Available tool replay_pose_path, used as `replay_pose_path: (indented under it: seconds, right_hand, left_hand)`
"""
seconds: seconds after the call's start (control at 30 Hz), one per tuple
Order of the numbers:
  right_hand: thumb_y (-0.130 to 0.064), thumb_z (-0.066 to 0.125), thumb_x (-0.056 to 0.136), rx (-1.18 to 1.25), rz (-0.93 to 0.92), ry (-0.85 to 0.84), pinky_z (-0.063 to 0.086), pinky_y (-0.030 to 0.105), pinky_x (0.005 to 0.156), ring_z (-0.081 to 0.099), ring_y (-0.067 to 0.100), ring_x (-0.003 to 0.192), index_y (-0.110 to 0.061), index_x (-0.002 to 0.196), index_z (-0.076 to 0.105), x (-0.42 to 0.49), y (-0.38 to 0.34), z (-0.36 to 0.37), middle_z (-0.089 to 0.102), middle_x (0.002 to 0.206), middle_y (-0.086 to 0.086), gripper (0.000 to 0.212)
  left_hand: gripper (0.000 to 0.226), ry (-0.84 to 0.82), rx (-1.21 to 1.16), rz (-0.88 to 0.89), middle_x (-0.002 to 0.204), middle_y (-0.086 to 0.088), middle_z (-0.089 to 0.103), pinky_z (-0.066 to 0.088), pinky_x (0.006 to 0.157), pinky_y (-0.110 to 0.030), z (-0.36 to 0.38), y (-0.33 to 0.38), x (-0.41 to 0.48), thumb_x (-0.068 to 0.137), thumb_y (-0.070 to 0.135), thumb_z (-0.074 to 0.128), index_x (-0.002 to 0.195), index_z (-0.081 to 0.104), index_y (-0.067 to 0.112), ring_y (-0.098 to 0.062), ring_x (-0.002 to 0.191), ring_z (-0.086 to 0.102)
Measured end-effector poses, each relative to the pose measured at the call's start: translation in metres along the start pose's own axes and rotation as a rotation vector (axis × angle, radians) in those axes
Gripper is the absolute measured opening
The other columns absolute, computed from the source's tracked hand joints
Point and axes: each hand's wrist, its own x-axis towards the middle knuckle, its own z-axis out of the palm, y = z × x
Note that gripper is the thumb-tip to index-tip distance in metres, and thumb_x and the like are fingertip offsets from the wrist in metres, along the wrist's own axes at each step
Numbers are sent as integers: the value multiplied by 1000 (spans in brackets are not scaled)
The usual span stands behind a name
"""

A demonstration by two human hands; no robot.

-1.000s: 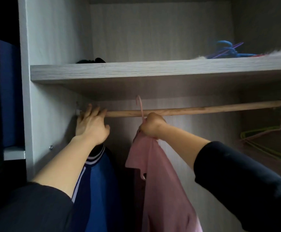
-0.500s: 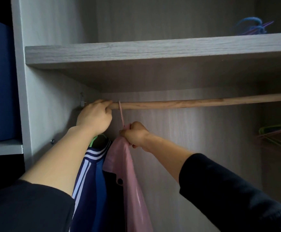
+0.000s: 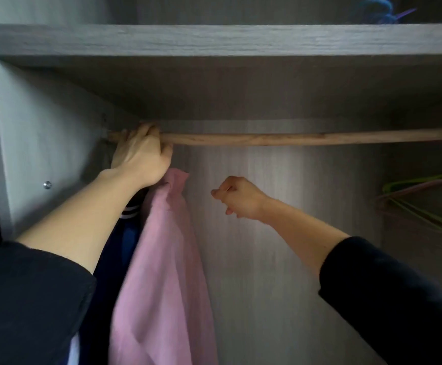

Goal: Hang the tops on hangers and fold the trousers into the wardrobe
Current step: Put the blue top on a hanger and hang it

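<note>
**Hanging the pink top: check the hook before letting go**

1. Right hand (image 3: 237,197): fingers curled in, grasping nothing. It hangs in the air below the rail (image 3: 293,139), to the right of the pink top (image 3: 162,259) and clear of it.
2. Left hand (image 3: 141,154): fingers wrapped over the rail at its left end, directly above the collar of the pink top.
3. Pink top: hangs straight down below the left hand, pressed against a navy top (image 3: 125,233) with white stripes on its left. Its hanger and hook are hidden behind the left hand.
4. Farther back: a shelf (image 3: 214,39) spans the wardrobe above the rail. Spare hangers (image 3: 425,204) hang at the far right.

CAUTION: Hook seating cannot be confirmed. If the hook only rests on the edge of the rail, releasing the left hand is likely to drop the top. Crowding against the navy top may also drag the fabric off one hanger shoulder.
</note>
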Motion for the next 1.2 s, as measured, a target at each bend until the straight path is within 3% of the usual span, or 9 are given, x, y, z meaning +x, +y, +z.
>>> replay_pose_path:
  seconds: [0.1, 0.27, 0.37, 0.5, 0.7, 0.8, 0.93, 1.07, 1.2]
  right_hand:
    - [-24, 58, 92, -106, -2, 111, 49, 29, 68, 65, 26, 89, -7, 103, 61, -16, 31, -42, 65, 98, 10, 20]
    - [-21, 55, 89, -388, 16, 307, 49, 30, 71, 59, 23, 86, -13, 102, 62, -50, 79, -104, 63, 100, 5, 16]
    - [-22, 56, 88, -559, 46, 342, 52, 35, 80, 60, 27, 93, -14, 106, 59, -74, 106, -142, 61, 105, 5, 19]
    - [-17, 56, 84, -742, 73, 432, 47, 36, 77, 59, 35, 98, -12, 99, 55, -107, 142, -198, 60, 107, 11, 16]
    - [-21, 53, 87, -1220, 162, 500, 46, 38, 80, 51, 31, 114, -11, 110, 52, -145, 183, -259, 55, 116, 9, 24]
    - [-24, 54, 87, -1411, 215, 480, 42, 38, 91, 44, 27, 122, -12, 125, 50, -147, 196, -275, 51, 129, 9, 40]
    - [-15, 55, 86, -1608, 202, 404, 40, 38, 91, 43, 29, 122, -9, 126, 52, -143, 202, -284, 49, 130, 11, 41]
    - [-9, 50, 90, -1674, 223, 361, 43, 37, 82, 51, 30, 113, -7, 119, 59, -135, 198, -283, 57, 120, 12, 30]
    - [-15, 57, 89, -1407, 272, 408, 38, 32, 65, 63, 31, 97, -13, 105, 60, -132, 189, -288, 65, 105, 9, 17]
  left_hand:
    - [50, 81, -37, 155, 152, -10, 32, 11, 117, -44, 11, 47, -6, 95, 21, 44, 144, 38, 12, -30, 141, 25]
    - [45, 93, -139, 362, 145, -7, 44, 20, 111, -34, 32, 151, -4, 95, 23, 44, 139, 46, 17, -27, 133, 37]
    - [48, 45, -188, 401, 148, -8, 39, 17, 115, -35, 50, 208, -4, 96, 25, 41, 144, 40, 20, -25, 136, 32]
    - [57, 8, -173, 457, 154, -9, 26, 10, 117, -40, 77, 264, -4, 96, 28, 41, 149, 26, 18, -28, 143, 19]
    - [48, 147, -175, 439, 130, -9, 48, 16, 108, -41, 104, 299, 18, 96, 26, 42, 144, 38, 19, -35, 116, 38]
    - [39, 223, -193, 395, 120, -8, 53, 19, 97, -40, 118, 304, 24, 97, 29, 42, 135, 48, 22, -35, 109, 40]
    - [33, 346, -222, 399, 109, -10, 57, 18, 94, -40, 129, 303, 26, 96, 28, 43, 126, 56, 20, -36, 100, 43]
    - [36, 375, -251, 412, 106, -12, 57, 19, 92, -40, 127, 303, 25, 95, 29, 38, 122, 57, 16, -37, 98, 42]
    - [30, 370, -262, 403, 109, -12, 56, 18, 96, -40, 126, 304, 22, 99, 22, 45, 125, 56, 16, -37, 102, 41]
